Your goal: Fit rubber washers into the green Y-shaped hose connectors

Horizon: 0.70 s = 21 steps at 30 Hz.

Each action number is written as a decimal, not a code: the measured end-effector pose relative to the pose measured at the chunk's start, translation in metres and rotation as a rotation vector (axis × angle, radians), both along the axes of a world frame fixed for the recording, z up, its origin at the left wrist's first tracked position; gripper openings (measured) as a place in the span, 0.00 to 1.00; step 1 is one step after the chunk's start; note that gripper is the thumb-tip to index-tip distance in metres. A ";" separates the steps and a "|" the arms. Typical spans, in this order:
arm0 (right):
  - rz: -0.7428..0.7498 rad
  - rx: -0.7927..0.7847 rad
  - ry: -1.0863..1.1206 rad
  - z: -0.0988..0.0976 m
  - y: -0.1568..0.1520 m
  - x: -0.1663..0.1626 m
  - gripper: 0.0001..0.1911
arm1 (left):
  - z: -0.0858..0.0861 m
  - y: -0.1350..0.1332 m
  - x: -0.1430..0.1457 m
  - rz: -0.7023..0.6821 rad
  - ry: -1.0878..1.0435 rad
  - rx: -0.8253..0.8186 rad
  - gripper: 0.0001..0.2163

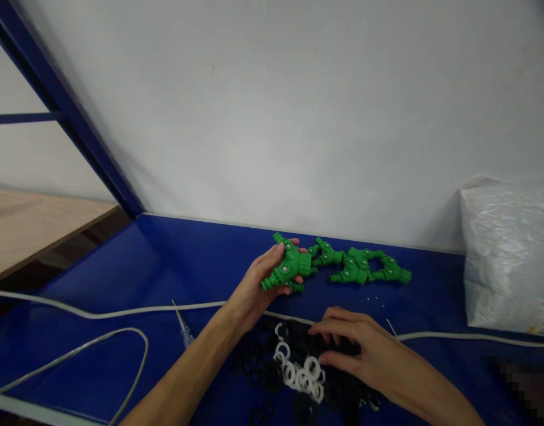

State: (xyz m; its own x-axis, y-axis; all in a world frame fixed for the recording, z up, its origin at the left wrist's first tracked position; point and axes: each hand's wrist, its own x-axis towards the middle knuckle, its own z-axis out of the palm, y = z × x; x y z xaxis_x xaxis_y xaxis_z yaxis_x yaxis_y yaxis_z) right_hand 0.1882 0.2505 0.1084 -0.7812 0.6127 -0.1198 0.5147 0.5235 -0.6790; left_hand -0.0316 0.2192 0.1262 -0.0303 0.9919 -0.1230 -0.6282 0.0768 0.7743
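Observation:
My left hand (258, 284) is closed around a green Y-shaped hose splitter (292, 263), raised just above the blue tabletop. Another green end shows beneath my fingers; whether it belongs to a second splitter I cannot tell. Low over a pile of small parts, my right hand (358, 343) has its thumb and fingers apart, among black rings (302, 408) and caps. White plastic rings (303, 378) lie beside its thumb. Dark parts show in the gap between thumb and fingers, and none is visibly gripped. More green splitters (356, 266) lie behind, near the wall.
A pale cable (121, 310) crosses the blue table (178, 242) and loops at the left. Beside my left forearm lies a clear-handled pointed tool (183, 325). A wrapped plastic package (509, 257) stands at the right. The white wall (272, 118) rises behind.

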 end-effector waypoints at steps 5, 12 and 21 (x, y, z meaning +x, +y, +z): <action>0.054 0.024 0.054 -0.005 -0.005 -0.013 0.20 | -0.002 0.000 0.001 -0.011 0.001 -0.010 0.16; 0.125 0.072 0.121 0.000 -0.008 -0.007 0.19 | -0.003 0.001 -0.001 -0.015 -0.032 -0.010 0.16; 0.162 0.194 0.152 -0.011 -0.023 -0.028 0.22 | 0.005 0.001 -0.016 0.090 -0.101 0.014 0.16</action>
State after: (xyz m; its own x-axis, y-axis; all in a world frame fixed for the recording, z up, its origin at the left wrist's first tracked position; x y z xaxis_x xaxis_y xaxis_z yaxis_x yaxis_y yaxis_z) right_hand 0.1604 0.2274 0.0975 -0.8705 0.4789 0.1132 0.3144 0.7183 -0.6207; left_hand -0.0478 0.2205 0.1307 -0.1071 0.9874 -0.1165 -0.7068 0.0068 0.7074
